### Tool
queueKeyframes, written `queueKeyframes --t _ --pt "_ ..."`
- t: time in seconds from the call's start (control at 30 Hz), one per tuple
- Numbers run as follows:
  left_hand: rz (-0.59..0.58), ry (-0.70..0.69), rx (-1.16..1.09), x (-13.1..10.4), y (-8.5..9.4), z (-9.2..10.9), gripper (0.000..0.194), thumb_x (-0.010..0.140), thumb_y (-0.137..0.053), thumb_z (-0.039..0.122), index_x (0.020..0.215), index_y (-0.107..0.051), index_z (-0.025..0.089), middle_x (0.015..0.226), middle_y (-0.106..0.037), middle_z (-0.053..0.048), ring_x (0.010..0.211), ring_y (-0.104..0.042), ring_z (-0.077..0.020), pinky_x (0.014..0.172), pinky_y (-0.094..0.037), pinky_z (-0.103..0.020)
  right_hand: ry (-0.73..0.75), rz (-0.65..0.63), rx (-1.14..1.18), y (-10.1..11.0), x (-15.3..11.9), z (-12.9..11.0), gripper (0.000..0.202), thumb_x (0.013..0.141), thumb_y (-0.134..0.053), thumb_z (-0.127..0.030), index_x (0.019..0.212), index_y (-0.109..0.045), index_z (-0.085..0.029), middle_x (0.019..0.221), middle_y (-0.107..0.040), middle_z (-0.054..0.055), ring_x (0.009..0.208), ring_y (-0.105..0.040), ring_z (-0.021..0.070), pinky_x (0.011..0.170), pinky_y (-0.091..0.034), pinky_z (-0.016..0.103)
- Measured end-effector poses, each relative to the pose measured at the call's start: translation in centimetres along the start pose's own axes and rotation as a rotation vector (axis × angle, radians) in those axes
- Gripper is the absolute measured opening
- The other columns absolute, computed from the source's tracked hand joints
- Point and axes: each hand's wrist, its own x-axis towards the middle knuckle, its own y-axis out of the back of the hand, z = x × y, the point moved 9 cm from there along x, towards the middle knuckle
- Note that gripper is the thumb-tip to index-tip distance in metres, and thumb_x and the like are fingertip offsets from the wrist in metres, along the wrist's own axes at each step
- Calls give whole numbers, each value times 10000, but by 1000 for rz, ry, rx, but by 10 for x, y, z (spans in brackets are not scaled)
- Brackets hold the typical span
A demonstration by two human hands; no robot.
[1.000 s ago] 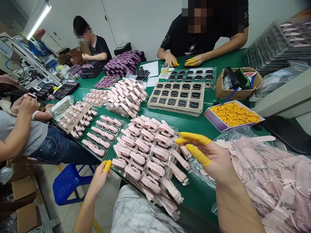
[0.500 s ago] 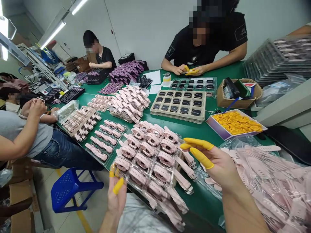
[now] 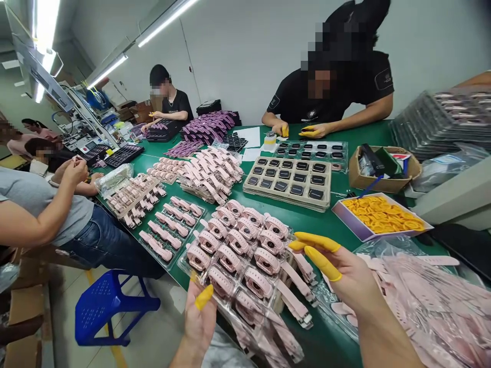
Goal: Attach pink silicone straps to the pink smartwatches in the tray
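In front of me a clear plastic tray (image 3: 183, 261) holds rows of smartwatches with pink straps (image 3: 229, 258), their dark sensor backs facing up. My left hand (image 3: 199, 309), with yellow finger cots, grips the tray's near left edge; its thumb shows, and the other fingers are partly hidden by the tray. At the far right edge of the tray, my right hand (image 3: 341, 268) has its yellow-covered fingers stretched out and the thumb apart, with nothing visible between them. Several pink straps hang over the tray's right side, below that hand.
Bagged pink straps (image 3: 429, 306) lie at the right, behind them a box of yellow finger cots (image 3: 383, 214). A tray of black watch faces (image 3: 287, 184) stands beyond. Left are another watch tray (image 3: 172, 230) and a blue stool (image 3: 103, 306). Co-workers (image 3: 326, 97) sit across the table.
The whole view has shifted, so the scene sits slightly lower and further right. My left hand has slid a little along the tray's near edge. My right hand keeps its pose.
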Motion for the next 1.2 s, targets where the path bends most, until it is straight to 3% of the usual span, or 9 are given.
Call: queueKeyframes --t 0.17,0.37,0.43,0.5,0.7,0.83,0.97,1.07,1.2 --pt "38 131 -145 12 4 -20 560 842 -685 146 1350 -664 380 1259 -769 -20 1164 -726 -252 1072 -550 -429 0 18 -19 3 2 0 472 733 -855 -582 1114 -801 -309 1041 -836 70 991 -805 277 933 -658 364" --pt "27 171 -224 37 -1 -7 515 750 -608 70 1216 -749 238 883 -825 -47 734 -780 -237 924 -615 -465 21 149 -65 19 0 -6 518 686 -854 -636 1089 -804 -315 992 -832 54 954 -803 265 941 -652 371" --pt "-3 170 -237 46 -3 7 484 720 -607 106 1167 -765 201 868 -821 -64 770 -787 -275 930 -609 -497 68 234 -86 28 -3 -13 518 693 -842 -648 1089 -799 -317 949 -827 42 927 -798 253 968 -641 383" --pt "17 109 -232 57 8 32 459 695 -607 145 1121 -773 177 889 -819 -81 856 -792 -314 932 -606 -504 122 312 -103 36 -6 -20 510 700 -838 -649 1080 -797 -312 896 -818 33 874 -792 241 972 -641 396" --pt "217 -268 -94 104 83 155 465 639 -555 189 1063 -746 185 972 -810 -78 926 -780 -330 913 -600 -523 146 386 0 47 -7 -24 465 698 -864 -614 1030 -809 -293 828 -794 5 779 -749 168 952 -629 297" --pt "267 -342 -50 142 113 208 499 586 -542 197 1054 -717 189 972 -802 -70 883 -776 -308 850 -612 -483 106 368 30 43 -6 -21 487 683 -871 -618 1034 -808 -285 837 -799 5 784 -756 167 922 -636 280" --pt "310 -348 -7 176 127 223 525 554 -530 178 1052 -695 185 962 -793 -63 825 -766 -262 763 -609 -392 87 333 -12 37 -3 -17 503 691 -847 -637 1027 -812 -265 862 -816 36 799 -784 224 934 -657 388" --pt "332 -332 29 196 136 219 509 550 -532 170 1037 -683 178 923 -782 -60 798 -751 -251 735 -596 -365 71 289 -50 34 0 -13 538 676 -848 -637 1054 -813 -256 878 -823 55 847 -801 277 919 -671 449" --pt "344 -283 96 207 144 213 424 570 -573 168 982 -674 162 876 -761 -78 814 -731 -267 788 -586 -396 49 272 -74 34 0 -12 554 691 -833 -656 1082 -807 -264 913 -825 60 889 -803 284 932 -669 442"
